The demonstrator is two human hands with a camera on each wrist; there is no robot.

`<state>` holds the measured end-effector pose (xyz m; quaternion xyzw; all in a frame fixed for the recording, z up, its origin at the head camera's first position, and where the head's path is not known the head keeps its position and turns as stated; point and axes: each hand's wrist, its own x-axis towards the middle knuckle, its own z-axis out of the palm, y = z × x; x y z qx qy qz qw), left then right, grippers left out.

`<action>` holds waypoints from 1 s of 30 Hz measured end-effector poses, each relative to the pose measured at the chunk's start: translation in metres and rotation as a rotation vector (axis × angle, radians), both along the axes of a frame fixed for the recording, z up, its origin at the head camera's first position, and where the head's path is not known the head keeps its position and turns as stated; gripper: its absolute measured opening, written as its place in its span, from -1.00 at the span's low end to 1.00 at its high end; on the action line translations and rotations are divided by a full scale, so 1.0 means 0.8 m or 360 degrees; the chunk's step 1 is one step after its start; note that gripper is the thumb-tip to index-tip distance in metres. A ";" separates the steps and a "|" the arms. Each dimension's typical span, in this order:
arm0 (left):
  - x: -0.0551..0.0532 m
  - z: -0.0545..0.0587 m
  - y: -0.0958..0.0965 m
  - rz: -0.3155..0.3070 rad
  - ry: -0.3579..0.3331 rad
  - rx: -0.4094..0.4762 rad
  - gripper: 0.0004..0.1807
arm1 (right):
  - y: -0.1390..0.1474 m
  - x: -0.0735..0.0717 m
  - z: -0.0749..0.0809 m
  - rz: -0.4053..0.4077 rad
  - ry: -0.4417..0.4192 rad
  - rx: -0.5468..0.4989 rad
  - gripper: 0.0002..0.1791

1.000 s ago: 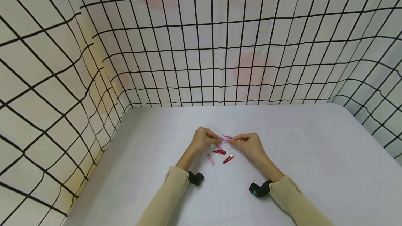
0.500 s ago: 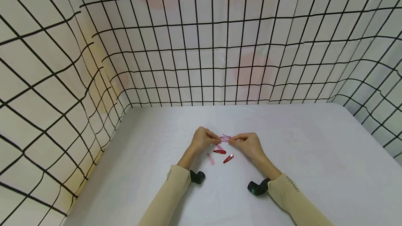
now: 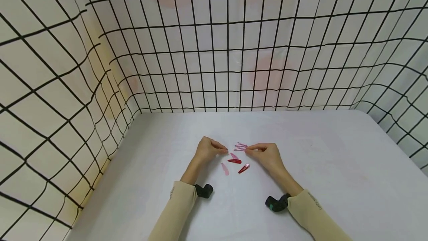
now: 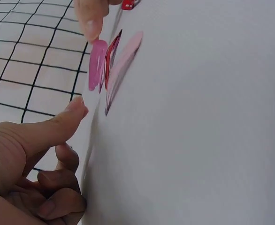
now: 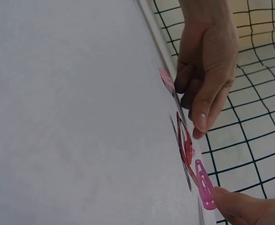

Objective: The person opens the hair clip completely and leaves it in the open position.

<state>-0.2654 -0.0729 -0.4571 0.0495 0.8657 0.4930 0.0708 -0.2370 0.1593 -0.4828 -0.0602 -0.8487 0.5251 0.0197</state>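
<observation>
My right hand (image 3: 267, 155) pinches a purple-pink snap hair clip (image 5: 205, 187) by its edge, between thumb and forefinger. In the head view, thin purple-pink outlines (image 3: 240, 146) show beside those fingertips; how many clips they make is hard to tell. My left hand (image 3: 208, 149) hovers a short way to the left, thumb and forefinger close together, other fingers loosely bent, with nothing visible in them. Below the hands lie a pink clip (image 3: 234, 156), a red clip (image 3: 234, 161), a second red clip (image 3: 244, 168) and a pale pink clip (image 3: 225, 169).
A white tabletop (image 3: 317, 181) spreads around the hands. Black wire mesh (image 3: 214, 51) over white panels encloses its back and sides. Black wrist cameras (image 3: 204, 191) sit at both beige sleeves (image 3: 175, 205).
My left hand has let go of the purple-pink hair clip and moved left and slightly down. The right hand has kept its pinch and stayed nearly in place.
</observation>
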 end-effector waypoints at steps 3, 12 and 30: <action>0.007 0.000 -0.010 -0.0041 -0.0024 0.0039 -0.90 | 0.003 0.007 0.002 0.0028 -0.0017 0.0002 -0.75; 0.032 -0.005 -0.014 -0.0207 0.0009 0.0084 -0.90 | 0.012 0.028 0.003 0.0203 -0.0064 -0.0018 -0.81; 0.050 -0.004 0.011 -0.0342 0.0063 -0.0033 -0.93 | 0.013 0.037 0.003 0.0471 -0.0009 0.0098 -0.86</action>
